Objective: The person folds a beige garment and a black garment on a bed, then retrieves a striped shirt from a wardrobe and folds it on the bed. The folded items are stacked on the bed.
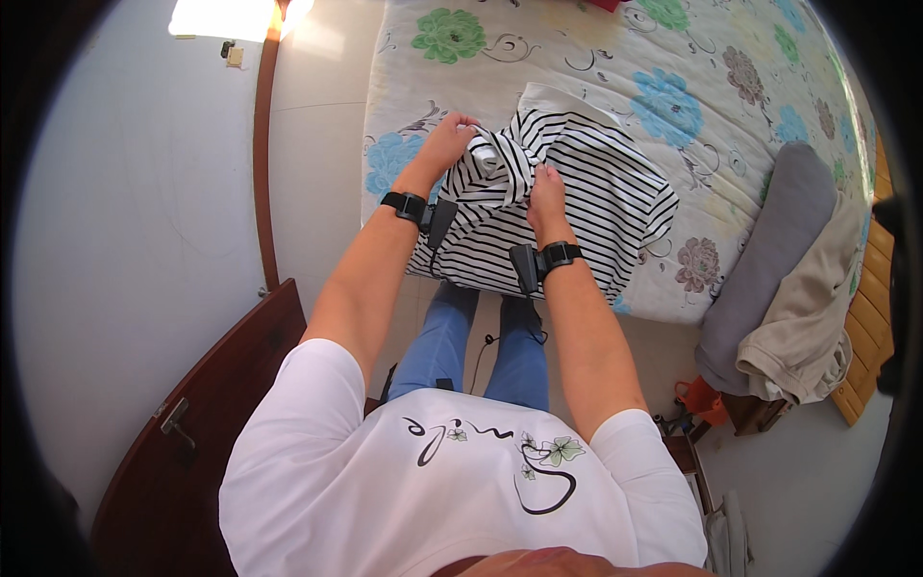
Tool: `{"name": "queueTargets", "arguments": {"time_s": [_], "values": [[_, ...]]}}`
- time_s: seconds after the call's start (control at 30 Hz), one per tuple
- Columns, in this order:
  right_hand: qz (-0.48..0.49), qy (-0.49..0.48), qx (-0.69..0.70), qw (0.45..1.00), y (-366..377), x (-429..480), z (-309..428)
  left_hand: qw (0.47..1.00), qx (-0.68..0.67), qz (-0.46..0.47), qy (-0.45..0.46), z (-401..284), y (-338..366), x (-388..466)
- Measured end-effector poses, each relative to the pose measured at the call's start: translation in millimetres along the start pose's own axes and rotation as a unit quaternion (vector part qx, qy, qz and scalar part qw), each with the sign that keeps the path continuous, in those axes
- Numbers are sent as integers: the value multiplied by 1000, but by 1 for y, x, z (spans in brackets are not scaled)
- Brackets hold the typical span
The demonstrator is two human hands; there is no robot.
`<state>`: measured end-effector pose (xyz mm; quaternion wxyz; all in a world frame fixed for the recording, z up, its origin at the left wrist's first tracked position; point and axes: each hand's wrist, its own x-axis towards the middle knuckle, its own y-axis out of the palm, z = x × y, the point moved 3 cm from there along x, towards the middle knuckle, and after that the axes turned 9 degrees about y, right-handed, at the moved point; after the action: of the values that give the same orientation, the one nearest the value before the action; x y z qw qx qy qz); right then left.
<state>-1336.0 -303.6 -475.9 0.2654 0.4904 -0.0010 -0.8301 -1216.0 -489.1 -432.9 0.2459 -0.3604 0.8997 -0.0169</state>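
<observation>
A black-and-white striped short-sleeved shirt (591,180) with a white collar lies across the near edge of the bed. My left hand (454,137) pinches striped fabric near the shirt's left sleeve, which is gathered and rolled open into a loop. Lower and to the right, my right hand (548,193) grips the same bunched cloth between thumb and fingers. The other sleeve (660,213) is spread flat on the right. Each wrist wears a black strap with a small device on it. Part of the gathered cloth is hidden in its own folds.
Beneath the shirt is a bed (692,50) with a floral sheet. A grey rolled cushion (771,260) and a beige garment (807,310) lie at its right edge. An orange container (701,401) stands below them. A dark wooden door (209,418) is at left, and a cable (482,360) hangs between my legs.
</observation>
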Motion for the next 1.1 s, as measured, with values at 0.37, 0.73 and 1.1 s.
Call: {"name": "queueTargets", "arguments": {"time_s": [0.37, 0.73, 1.1], "values": [[9, 12, 61, 998, 13, -4, -1, 983, 129, -109, 72, 9, 48, -61], [26, -48, -33, 998, 13, -6, -4, 967, -249, -7, -44, 12, 58, -22], [85, 40, 187, 978, 26, -31, 12, 968, -246, -20, 35, -22, 58, -40]]}}
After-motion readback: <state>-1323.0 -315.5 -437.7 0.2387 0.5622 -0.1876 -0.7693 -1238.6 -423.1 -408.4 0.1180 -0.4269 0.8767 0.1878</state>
